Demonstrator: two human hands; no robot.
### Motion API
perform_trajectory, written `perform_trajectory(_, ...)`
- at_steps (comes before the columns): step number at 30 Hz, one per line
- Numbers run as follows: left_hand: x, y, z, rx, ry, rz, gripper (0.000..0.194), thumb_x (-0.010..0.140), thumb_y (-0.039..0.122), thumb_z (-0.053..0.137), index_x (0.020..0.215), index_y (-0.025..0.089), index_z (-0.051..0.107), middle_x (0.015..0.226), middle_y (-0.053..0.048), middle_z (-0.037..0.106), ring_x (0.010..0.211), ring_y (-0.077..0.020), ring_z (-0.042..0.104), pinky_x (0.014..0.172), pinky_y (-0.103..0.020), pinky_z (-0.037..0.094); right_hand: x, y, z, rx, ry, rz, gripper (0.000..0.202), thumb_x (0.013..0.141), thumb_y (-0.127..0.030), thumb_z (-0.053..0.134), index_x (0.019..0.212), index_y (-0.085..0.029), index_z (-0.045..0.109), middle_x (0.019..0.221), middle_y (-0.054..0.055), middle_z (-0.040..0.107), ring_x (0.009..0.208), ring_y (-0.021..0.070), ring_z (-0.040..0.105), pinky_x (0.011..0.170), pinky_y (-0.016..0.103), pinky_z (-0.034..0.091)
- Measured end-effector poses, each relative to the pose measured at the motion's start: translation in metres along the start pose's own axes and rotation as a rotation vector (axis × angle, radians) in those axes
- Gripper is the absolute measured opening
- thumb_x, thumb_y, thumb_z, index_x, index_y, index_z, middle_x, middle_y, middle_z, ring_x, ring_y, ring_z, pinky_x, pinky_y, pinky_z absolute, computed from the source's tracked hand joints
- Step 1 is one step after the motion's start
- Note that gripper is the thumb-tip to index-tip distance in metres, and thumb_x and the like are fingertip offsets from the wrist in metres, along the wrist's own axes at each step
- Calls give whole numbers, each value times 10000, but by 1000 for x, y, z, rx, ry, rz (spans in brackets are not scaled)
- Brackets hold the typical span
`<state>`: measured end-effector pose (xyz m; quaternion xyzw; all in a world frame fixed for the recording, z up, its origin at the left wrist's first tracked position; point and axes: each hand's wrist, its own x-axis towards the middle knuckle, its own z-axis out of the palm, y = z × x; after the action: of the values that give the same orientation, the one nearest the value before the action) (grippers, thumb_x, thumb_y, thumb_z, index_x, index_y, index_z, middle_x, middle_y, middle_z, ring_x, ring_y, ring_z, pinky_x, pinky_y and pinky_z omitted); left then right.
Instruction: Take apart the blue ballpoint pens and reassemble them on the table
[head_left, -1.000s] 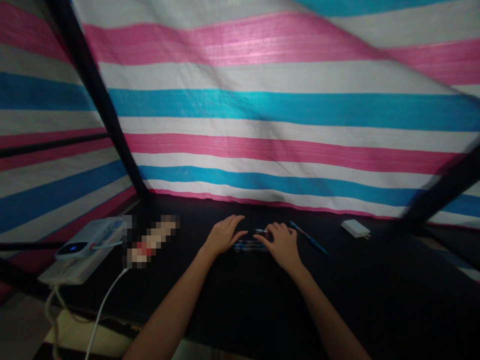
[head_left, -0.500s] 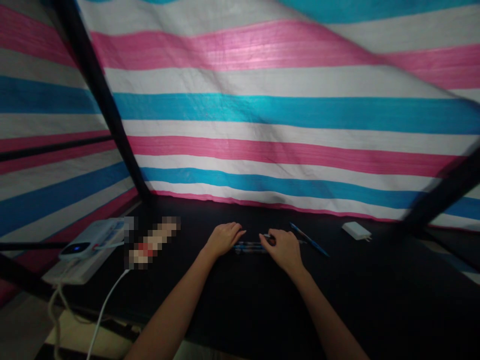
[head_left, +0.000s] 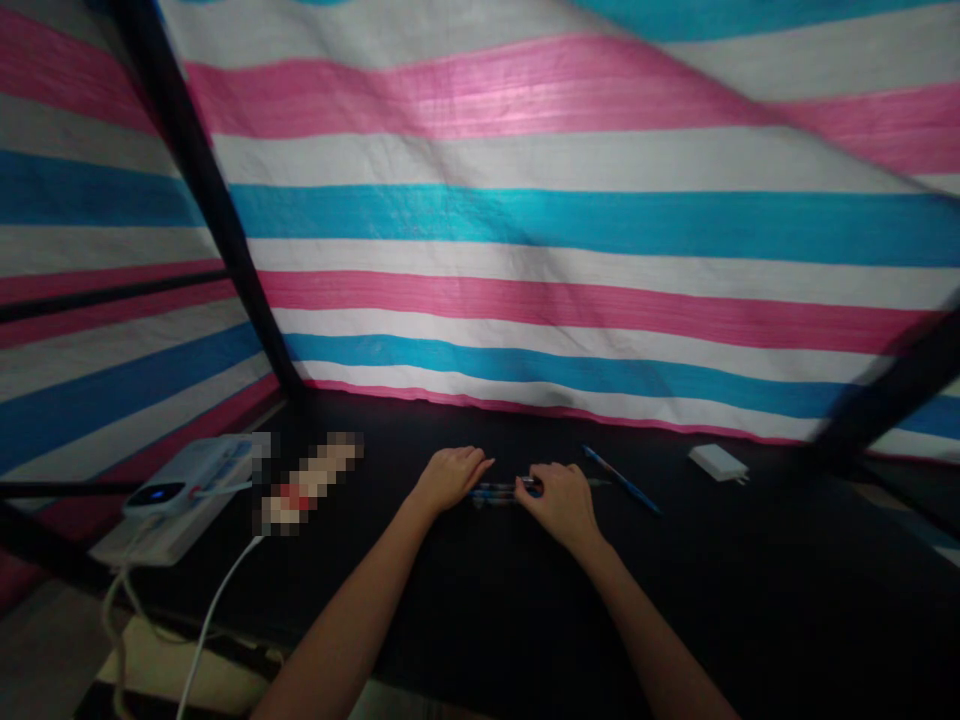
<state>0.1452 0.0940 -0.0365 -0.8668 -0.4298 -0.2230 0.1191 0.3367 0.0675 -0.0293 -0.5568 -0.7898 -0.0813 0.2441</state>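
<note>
left hand [head_left: 448, 476]: curled, fingertips on small bundle of dark blue pens [head_left: 496, 492]
right hand [head_left: 559, 499]: pinching same bundle
black counter [head_left: 480, 600]: under both

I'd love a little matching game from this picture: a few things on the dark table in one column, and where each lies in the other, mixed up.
Things:
1. pens
2. blue pen
3. white adapter
4. power bank

Places:
a. far left edge of the table, blue light on
b. far right, near the striped sheet
c. between the left hand and right hand
d. lying alone, just right of the right hand

Pairs: 1-c, 2-d, 3-b, 4-a
</note>
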Motion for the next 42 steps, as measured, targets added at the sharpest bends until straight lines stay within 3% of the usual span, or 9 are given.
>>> perform_trajectory(14, 1, 1, 0, 31, -7, 4, 339, 929, 319, 285, 750, 159, 525, 684, -17, 583, 614, -131, 561, 560, -229, 385, 0, 2, -1, -21, 2, -33, 256, 807, -340, 446, 614, -187, 513, 622, 17, 567, 649, 165, 490, 660, 309, 258)
perform_trajectory(20, 1, 1, 0, 26, -25, -1, 332, 930, 315, 282, 762, 162, 523, 700, -19, 593, 633, -140, 570, 572, -235, 388, -4, 1, 8, 48, -63, -146, 336, 860, -434, 378, 1052, -196, 519, 987, 75, 560, 910, 223, 468, 787, 364, 302)
perform_trajectory(25, 1, 1, 2, 14, -45, -8, 332, 931, 316, 280, 774, 161, 528, 706, -22, 593, 652, -143, 577, 584, -234, 391, -7, -4, 13, 81, -187, -217, 356, 877, -369, 369, 1193, -233, 461, 1076, 76, 526, 961, 220, 451, 829, 385, 329)
perform_trajectory(32, 1, -1, 2, -2, -65, -39, 367, 938, 326, 242, 790, 158, 533, 719, -31, 595, 657, -141, 579, 600, -236, 400, -6, 3, 18, 108, -217, -245, 354, 895, -249, 307, 1209, -269, 471, 1155, 58, 523, 1060, 202, 437, 884, 396, 333)
perform_trajectory(37, 3, 0, 1, -15, -70, -61, 370, 937, 334, 242, 791, 163, 535, 729, -31, 601, 665, -147, 586, 595, -244, 402, -5, 4, 20, 132, -234, -262, 359, 886, -365, 336, 1213, -289, 461, 1181, 43, 532, 1103, 209, 446, 996, 501, 204)
perform_trajectory(42, 4, -1, 2, -39, -71, -88, 367, 935, 345, 250, 801, 167, 541, 742, -23, 611, 680, -146, 597, 586, -245, 406, -1, 5, 19, 211, -296, -240, 352, 884, -390, 313, 1160, -291, 508, 1184, 40, 527, 1080, 203, 476, 898, 416, 376)
